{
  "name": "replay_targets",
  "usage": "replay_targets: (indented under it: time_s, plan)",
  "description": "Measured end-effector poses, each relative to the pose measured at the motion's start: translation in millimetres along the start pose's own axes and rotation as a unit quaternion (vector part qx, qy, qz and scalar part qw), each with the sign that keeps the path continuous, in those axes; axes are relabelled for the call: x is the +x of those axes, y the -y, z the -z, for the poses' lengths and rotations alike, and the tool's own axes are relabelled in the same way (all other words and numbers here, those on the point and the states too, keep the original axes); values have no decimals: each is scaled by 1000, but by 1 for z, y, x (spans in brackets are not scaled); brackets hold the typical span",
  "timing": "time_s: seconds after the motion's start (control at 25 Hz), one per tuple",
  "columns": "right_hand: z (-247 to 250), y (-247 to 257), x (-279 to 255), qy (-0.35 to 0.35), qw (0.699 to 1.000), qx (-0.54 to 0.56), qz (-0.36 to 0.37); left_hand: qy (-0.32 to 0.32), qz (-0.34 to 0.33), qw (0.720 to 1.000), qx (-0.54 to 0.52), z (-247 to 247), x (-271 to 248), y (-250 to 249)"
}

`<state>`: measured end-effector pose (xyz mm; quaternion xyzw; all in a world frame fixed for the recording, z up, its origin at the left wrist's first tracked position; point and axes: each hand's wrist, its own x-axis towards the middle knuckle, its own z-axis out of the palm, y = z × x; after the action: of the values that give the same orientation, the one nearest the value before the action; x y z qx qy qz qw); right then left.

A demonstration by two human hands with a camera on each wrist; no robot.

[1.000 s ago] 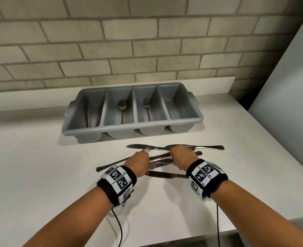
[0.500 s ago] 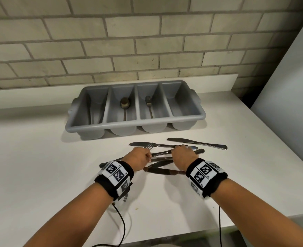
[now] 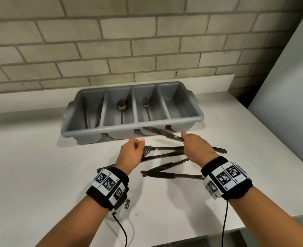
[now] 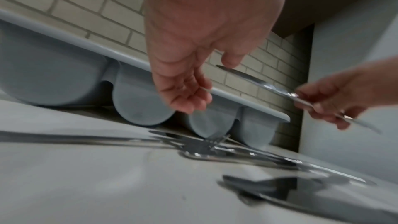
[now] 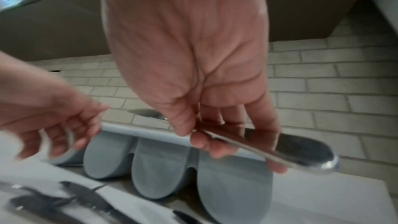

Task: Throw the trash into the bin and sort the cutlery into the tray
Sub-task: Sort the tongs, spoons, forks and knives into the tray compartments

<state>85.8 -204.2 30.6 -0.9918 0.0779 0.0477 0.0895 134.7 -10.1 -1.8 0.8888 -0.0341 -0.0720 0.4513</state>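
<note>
Left hand (image 3: 131,152) loose and empty; right hand (image 3: 197,147) pinching a knife (image 3: 160,133).
Blade tip reaches the tray (image 3: 100,130) front rim, above cutlery (image 3: 166,154) scattered on the counter (image 3: 31,175).

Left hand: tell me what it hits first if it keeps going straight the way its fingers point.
Probably the front rim of the grey tray. The left hand is empty above the cutlery pile, fingers aimed there; depth is unclear.
</note>
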Motion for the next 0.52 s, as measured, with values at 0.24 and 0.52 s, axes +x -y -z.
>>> replay_targets:
  time_s: [0.24, 0.52]
  plan:
    - [8, -13, 4, -31, 996, 76, -35, 209, -96, 932, 280, -47, -1, -17]
    - [8, -10, -5, -20, 992, 111, -50, 235, -91, 908, 334, -77, -5, -34]
